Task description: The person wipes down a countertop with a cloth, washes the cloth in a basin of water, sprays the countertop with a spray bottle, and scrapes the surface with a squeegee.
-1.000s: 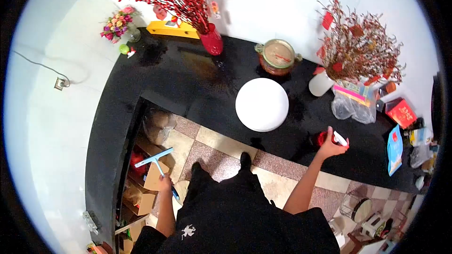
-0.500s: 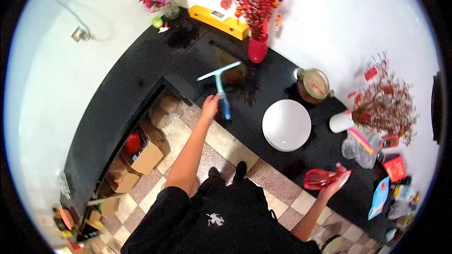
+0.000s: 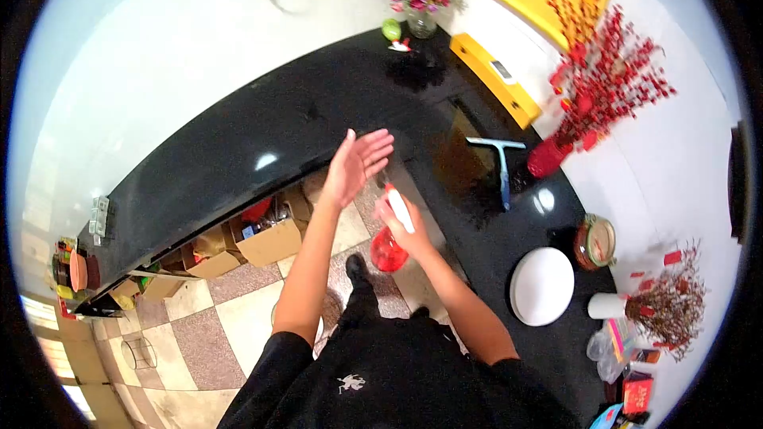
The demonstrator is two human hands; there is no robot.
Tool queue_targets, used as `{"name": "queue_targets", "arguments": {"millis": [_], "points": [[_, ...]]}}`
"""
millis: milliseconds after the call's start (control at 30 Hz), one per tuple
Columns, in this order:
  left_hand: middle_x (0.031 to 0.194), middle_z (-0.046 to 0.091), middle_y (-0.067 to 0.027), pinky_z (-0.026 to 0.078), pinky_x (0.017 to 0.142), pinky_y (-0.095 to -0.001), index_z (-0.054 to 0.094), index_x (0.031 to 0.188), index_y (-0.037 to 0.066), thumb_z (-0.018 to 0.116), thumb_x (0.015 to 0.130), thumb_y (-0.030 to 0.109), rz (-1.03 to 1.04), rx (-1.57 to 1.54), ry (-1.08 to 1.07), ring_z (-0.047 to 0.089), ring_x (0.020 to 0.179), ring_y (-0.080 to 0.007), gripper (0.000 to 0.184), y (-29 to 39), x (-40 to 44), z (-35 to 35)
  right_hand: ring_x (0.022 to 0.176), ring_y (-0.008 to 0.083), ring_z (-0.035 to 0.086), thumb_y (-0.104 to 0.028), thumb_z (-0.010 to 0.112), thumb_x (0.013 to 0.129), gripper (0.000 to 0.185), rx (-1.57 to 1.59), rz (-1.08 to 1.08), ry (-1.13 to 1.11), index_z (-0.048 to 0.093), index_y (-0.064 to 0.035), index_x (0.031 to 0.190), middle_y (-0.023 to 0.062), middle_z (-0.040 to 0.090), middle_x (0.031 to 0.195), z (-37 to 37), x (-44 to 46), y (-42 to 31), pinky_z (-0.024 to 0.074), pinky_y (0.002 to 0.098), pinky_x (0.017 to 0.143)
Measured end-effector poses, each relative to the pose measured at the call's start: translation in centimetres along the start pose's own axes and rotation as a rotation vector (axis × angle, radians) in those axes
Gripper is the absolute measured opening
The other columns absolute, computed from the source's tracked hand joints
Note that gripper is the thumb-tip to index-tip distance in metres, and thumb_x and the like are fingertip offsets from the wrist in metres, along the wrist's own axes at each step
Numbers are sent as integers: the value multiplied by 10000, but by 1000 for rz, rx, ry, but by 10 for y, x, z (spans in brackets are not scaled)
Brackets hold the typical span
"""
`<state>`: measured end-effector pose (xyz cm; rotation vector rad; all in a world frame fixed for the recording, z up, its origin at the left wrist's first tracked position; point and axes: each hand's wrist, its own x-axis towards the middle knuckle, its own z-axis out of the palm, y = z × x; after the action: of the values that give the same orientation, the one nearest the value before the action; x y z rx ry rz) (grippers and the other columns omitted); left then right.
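My left hand (image 3: pixel 356 165) is raised near the counter's inner edge, fingers stretched out and nothing in it. Close beside it, my right hand (image 3: pixel 412 234) grips a spray bottle (image 3: pixel 388 253) with a clear red body and a white-and-red trigger head. The bottle is held over the gap in front of my body. A light blue squeegee (image 3: pixel 504 171) lies apart from both hands on the black counter (image 3: pixel 286 103), its blade toward the yellow box.
Along the wall stand a flower vase (image 3: pixel 421 24), a long yellow box (image 3: pixel 494 79), a red vase (image 3: pixel 548 155) of berry branches and a lidded jar (image 3: pixel 594 242). White bowls (image 3: pixel 542 286) sit on the right counter. Open cardboard boxes (image 3: pixel 270 240) are under the left counter.
My left hand has let go of the squeegee, which now lies on the counter. My right hand has brought the spray bottle from the right side to beside my left hand. The view has turned left.
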<state>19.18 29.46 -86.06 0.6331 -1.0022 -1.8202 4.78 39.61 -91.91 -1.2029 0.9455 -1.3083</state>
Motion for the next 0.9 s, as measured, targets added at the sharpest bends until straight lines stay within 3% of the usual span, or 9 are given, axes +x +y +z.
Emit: {"name": "queue_targets", "arguments": {"millis": [33, 100, 200, 300, 433, 633, 767, 833, 900], "points": [[1422, 554, -130, 397, 1081, -346, 499, 1420, 22, 297, 1023, 621, 21, -16, 25, 536, 1274, -225, 747, 23, 5, -20, 708, 136, 627, -259, 639, 973, 245, -116, -41, -68, 617, -23, 915, 36, 645, 760, 19, 36, 4, 504, 303, 685], [1417, 557, -128, 397, 1076, -353, 502, 1418, 25, 307, 1021, 621, 43, -17, 66, 538, 1270, -227, 741, 61, 14, -70, 786, 146, 640, -271, 648, 971, 264, -180, 238, -227, 600, -11, 955, 60, 655, 809, 62, 95, -8, 509, 306, 766], [1426, 546, -142, 392, 1091, -385, 488, 1429, 30, 320, 999, 658, 58, 21, 154, 531, 1285, -244, 779, 101, 19, -141, 730, 144, 639, -309, 669, 961, 305, -130, 280, -270, 611, -19, 884, 50, 655, 761, 117, 157, 14, 523, 301, 773], [1424, 548, -143, 401, 1086, -389, 479, 1433, 29, 326, 984, 681, 80, 13, 191, 537, 1281, -250, 806, 133, 24, -202, 620, 136, 611, -329, 673, 958, 359, 78, -123, -209, 610, -30, 770, 30, 611, 652, 175, 189, 28, 546, 315, 767], [1439, 534, -142, 418, 1067, -379, 464, 1446, 34, 328, 983, 679, 95, -55, 238, 542, 1274, -247, 805, 159, 31, -264, 747, 146, 654, -297, 660, 968, 292, -37, 334, -451, 627, -30, 854, 58, 680, 769, 208, 228, 37, 533, 302, 807], [1450, 526, -135, 413, 1067, -382, 458, 1453, 46, 340, 980, 678, 139, -60, 363, 539, 1273, -245, 799, 186, 35, -337, 564, 135, 574, -298, 673, 963, 299, 42, 184, -418, 617, -45, 813, 22, 579, 598, 274, 283, 80, 551, 364, 787], [1464, 506, -136, 384, 1088, -395, 459, 1457, 51, 330, 978, 685, 147, -67, 467, 510, 1301, -256, 805, 207, 30, -376, 585, 138, 589, -293, 688, 952, 274, 161, 538, -517, 627, -47, 847, 27, 594, 630, 297, 322, 90, 558, 327, 735], [1458, 508, -142, 373, 1095, -400, 446, 1465, 51, 325, 974, 692, 147, -52, 529, 497, 1313, -258, 817, 218, 30, -396, 612, 150, 614, -287, 671, 963, 262, 153, 481, -593, 636, -44, 873, 38, 616, 677, 315, 339, 84, 555, 337, 785], [1454, 511, -144, 365, 1102, -404, 436, 1471, 48, 322, 975, 692, 157, -38, 586, 493, 1316, -259, 821, 223, 23, -412, 649, 161, 633, -321, 680, 952, 324, 189, 328, -589, 639, -46, 787, 55, 654, 685, 333, 351, 90, 537, 320, 779]]}}
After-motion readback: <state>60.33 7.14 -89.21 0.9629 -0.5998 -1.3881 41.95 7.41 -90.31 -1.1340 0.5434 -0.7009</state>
